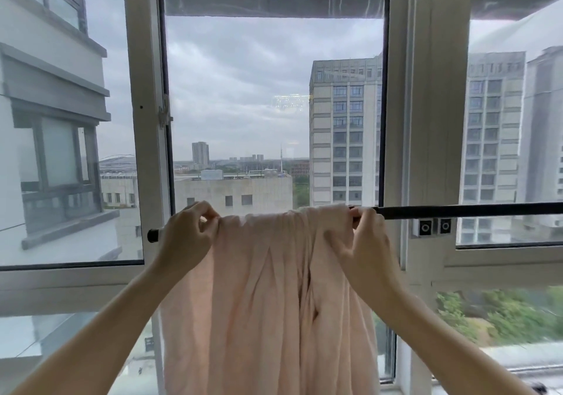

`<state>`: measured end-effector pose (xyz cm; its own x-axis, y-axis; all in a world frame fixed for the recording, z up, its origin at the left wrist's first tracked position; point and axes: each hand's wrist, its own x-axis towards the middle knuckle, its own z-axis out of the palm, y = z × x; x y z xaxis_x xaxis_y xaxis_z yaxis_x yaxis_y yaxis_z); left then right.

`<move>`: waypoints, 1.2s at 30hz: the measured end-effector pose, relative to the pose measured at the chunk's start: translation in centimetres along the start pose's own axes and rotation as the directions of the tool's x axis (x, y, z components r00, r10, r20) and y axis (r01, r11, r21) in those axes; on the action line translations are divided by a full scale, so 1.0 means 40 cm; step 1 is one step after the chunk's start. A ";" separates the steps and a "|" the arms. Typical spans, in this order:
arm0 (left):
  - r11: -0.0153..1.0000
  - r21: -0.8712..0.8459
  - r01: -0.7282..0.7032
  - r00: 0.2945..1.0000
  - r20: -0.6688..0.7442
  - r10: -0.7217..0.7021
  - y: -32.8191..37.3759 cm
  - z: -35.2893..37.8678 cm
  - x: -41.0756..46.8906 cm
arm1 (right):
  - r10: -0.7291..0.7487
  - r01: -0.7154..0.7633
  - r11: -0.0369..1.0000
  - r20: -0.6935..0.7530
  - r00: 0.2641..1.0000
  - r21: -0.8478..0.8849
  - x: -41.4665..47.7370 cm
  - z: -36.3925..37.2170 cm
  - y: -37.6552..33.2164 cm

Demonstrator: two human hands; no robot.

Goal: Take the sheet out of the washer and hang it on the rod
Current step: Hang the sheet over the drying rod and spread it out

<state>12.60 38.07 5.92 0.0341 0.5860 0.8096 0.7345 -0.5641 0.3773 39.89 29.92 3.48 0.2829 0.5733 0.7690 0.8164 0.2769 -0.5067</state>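
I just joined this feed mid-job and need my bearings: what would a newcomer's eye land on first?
First, the pale pink sheet at centre, draped in folds over the dark rod and hanging past the bottom edge. The left hand pinches its top left edge near the rod's end; the right hand grips its right side at the rod. Behind, a window shows grey sky and tall buildings.

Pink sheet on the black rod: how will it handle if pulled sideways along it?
Likely floppy: the pale pink fabric sheet hangs in deep vertical folds and bunches on the thin black rod. Probably gathers rather than slides as one piece; the left hand and right hand pinch its top at either side. Weight: cannot tell.
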 end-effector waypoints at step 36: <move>0.997 0.075 -0.037 0.997 -0.065 0.042 0.022 -0.036 -0.038 | -0.106 -0.001 0.858 -0.178 0.978 -0.514 0.239 -0.164 -0.097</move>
<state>12.21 35.87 5.66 0.0204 0.5230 0.8521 0.7812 -0.5402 0.3129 42.72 29.26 15.36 0.2799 0.3946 0.8752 0.9589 -0.1596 -0.2347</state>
